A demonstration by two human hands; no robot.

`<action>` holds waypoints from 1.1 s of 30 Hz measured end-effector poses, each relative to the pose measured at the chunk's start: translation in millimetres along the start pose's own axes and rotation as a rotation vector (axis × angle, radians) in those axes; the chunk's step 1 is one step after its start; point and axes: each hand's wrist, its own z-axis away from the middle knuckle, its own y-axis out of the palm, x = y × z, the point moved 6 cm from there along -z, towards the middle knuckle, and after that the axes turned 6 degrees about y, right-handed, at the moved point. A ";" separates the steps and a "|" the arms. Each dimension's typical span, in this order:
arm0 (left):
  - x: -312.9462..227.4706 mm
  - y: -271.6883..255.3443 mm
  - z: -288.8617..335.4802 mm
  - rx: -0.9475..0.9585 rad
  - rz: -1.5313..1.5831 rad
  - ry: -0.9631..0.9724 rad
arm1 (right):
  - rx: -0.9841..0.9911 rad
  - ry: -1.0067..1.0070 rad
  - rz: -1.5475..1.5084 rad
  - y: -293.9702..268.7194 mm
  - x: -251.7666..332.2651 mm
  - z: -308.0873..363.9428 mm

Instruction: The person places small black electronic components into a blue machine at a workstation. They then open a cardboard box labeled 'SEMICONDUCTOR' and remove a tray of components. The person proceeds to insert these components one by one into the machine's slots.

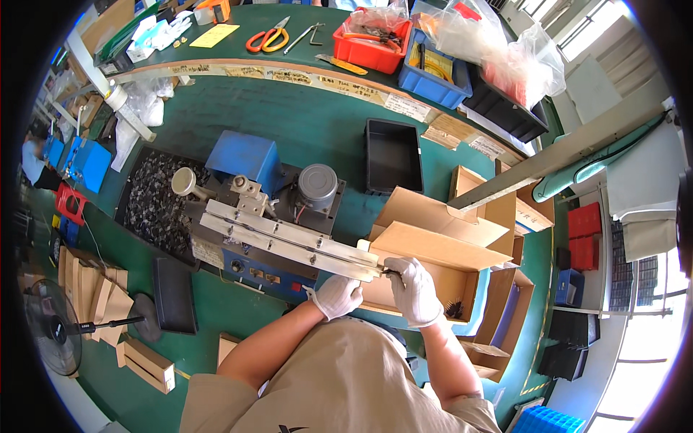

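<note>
White gloves cover both my hands. My right hand [414, 290] is closed in a pinch at the right end of a long pale metal rail [289, 238]. Something small and dark shows at its fingertips, too small to name. Just below the rail, my left hand [338, 296] has its fingers curled in, and whatever they may hold is hidden. The rail lies across a bench machine with a blue housing [245, 159], a grey cylindrical motor [317, 185] and a blue control panel [261, 274]. Beneath my right hand, an open cardboard box [471, 303] contains some small dark pieces [454, 309].
A black tray of small dark parts [155, 206] lies left of the machine. Black bins [393, 157] [174, 296] stand behind and left. Scissors [268, 39], a red bin [369, 47] and a blue bin [434, 79] occupy the back shelf. A metal post [563, 151] slants at right; a fan [58, 328] stands left.
</note>
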 end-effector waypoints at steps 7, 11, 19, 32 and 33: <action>0.4 -0.2 -1.0 0.055 0.017 -0.038 | -0.102 0.021 -0.078 2.7 -3.4 2.7; 0.9 0.8 -1.3 0.049 -0.014 -0.008 | -0.118 -0.010 -0.136 15.4 -4.7 2.7; -0.1 -0.7 0.3 0.015 -0.041 0.027 | -0.199 0.237 -0.090 -1.0 -20.5 6.0; 0.1 -1.5 -3.5 0.048 0.033 -0.050 | 0.476 0.752 0.437 14.6 -155.9 86.4; 0.5 -1.1 -3.0 0.052 0.029 -0.046 | 0.452 0.736 0.409 18.1 -154.6 85.4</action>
